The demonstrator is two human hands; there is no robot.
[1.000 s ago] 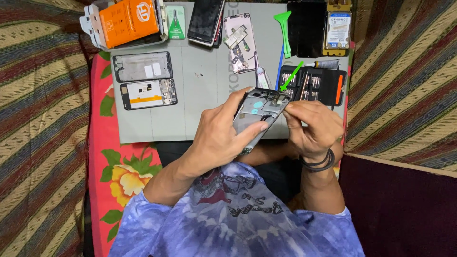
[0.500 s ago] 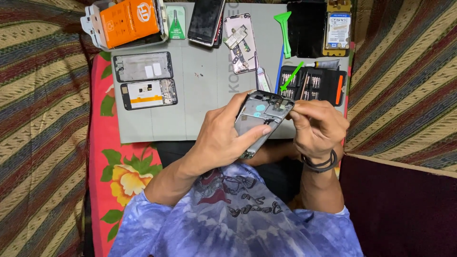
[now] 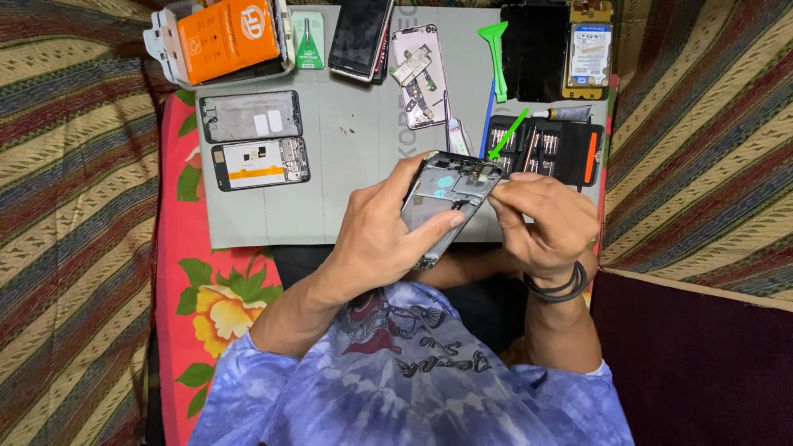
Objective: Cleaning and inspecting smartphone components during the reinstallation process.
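My left hand [image 3: 388, 235] grips an opened phone body [image 3: 450, 190], back cover off, with its inner parts facing up and its top end tilted away from me. My right hand [image 3: 549, 223] is pinched at the phone's upper right corner, fingertips touching the frame near the camera area. Whether a small part or tool sits between those fingers is hidden. Both hands hover over the near edge of a grey work mat [image 3: 355, 165].
On the mat lie two phone frames [image 3: 256, 140], an orange box [image 3: 227, 37], a dark phone [image 3: 359, 37], a stripped phone back [image 3: 421, 74], green pry tools [image 3: 496, 49], a black screwdriver kit [image 3: 549, 149] and a phone with its battery showing [image 3: 588, 49]. Striped fabric flanks both sides.
My right hand has shifted slightly up and left, from beside the phone to its top right corner. The left hand keeps its hold, tilting the phone a little.
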